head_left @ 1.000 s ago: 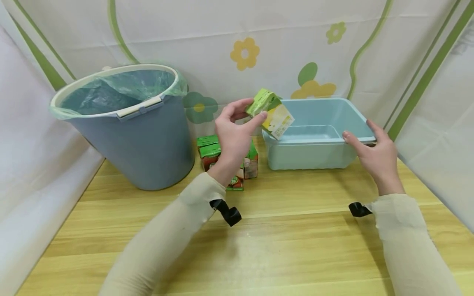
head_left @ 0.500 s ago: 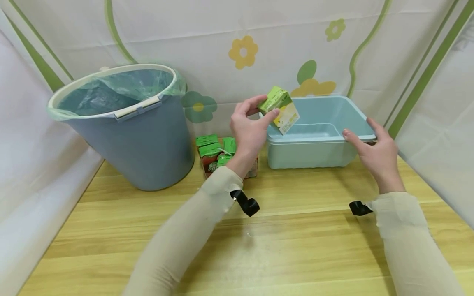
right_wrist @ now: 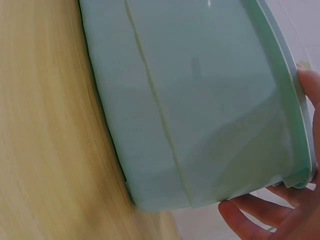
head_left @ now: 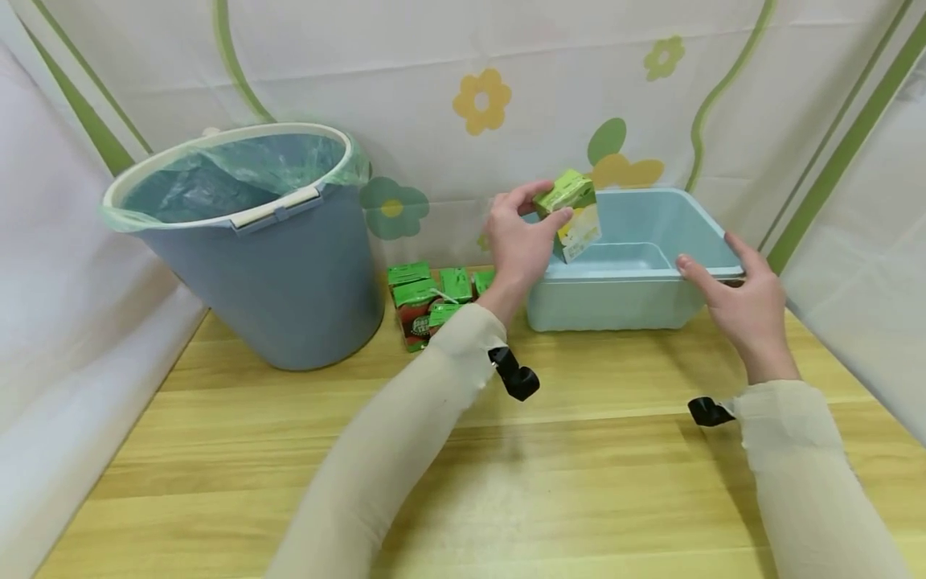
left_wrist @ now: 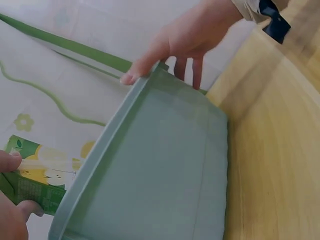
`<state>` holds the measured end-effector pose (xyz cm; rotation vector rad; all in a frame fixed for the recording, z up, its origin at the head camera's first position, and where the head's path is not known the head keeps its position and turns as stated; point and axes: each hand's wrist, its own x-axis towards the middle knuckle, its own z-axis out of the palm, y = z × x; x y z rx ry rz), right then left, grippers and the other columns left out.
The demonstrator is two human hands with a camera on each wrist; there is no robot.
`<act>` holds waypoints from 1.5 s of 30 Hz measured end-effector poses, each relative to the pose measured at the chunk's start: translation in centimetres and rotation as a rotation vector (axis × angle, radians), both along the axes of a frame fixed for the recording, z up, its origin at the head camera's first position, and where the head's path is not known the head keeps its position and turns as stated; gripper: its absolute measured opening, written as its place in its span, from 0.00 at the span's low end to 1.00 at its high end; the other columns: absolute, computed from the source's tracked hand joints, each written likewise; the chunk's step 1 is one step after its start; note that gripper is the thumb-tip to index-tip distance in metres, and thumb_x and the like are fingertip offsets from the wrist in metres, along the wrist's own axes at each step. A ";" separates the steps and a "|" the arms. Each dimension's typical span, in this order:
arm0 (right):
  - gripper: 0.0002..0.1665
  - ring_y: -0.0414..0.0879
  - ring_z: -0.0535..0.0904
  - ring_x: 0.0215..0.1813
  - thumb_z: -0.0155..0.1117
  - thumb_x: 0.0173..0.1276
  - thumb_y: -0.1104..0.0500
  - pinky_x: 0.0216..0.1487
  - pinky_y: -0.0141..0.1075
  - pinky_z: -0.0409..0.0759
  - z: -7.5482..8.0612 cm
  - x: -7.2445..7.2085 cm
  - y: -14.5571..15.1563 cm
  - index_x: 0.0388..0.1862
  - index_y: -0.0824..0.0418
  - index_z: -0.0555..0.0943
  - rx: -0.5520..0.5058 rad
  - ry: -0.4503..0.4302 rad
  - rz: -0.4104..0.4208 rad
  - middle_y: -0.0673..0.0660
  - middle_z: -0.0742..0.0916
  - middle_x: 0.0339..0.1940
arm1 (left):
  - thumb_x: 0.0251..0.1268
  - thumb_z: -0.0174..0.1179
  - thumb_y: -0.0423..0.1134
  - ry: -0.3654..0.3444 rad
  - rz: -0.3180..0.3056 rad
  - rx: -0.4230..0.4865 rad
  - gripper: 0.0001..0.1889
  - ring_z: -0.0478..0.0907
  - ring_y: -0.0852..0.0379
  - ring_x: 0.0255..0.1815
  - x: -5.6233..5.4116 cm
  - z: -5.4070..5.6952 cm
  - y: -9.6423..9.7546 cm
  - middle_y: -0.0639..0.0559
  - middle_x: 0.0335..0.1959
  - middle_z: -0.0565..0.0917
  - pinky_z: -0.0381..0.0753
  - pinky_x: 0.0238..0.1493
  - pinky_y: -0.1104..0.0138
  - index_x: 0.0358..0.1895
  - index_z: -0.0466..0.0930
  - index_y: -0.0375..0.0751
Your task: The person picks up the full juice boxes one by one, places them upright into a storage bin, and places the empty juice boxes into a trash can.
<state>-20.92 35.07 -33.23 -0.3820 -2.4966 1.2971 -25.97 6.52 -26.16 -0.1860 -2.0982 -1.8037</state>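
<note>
My left hand pinches a green and yellow juice box between thumb and fingers, tilted, over the near left rim of a light blue plastic bin. In the left wrist view the juice box shows pale fruit printed on its side, just past the bin's rim. My right hand grips the bin's right front corner, thumb on the rim; in the right wrist view its fingers curl under the rim along the end wall. Several red juice boxes with green tops stand left of the bin, partly hidden by my left forearm.
A large blue bucket lined with a thin green plastic bag stands at the back left. Behind everything hangs a white cloth printed with flowers. All of it rests on a wooden table.
My left hand has carried the green and yellow juice box rightward to the bin, turning it more upright. The forearm now covers different red boxes. My right hand keeps its hold on the bin.
</note>
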 end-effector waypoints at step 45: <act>0.56 0.61 0.67 0.77 0.66 0.70 0.30 0.42 0.14 0.68 0.1 0.3 0.7 0.89 0.37 0.50 -0.004 -0.014 -0.001 0.60 0.57 0.90 | 0.74 0.68 0.40 -0.092 -0.171 -0.813 0.14 0.83 0.57 0.66 -3.4 -1.3 2.2 0.60 0.61 0.89 0.81 0.66 0.65 0.59 0.90 0.53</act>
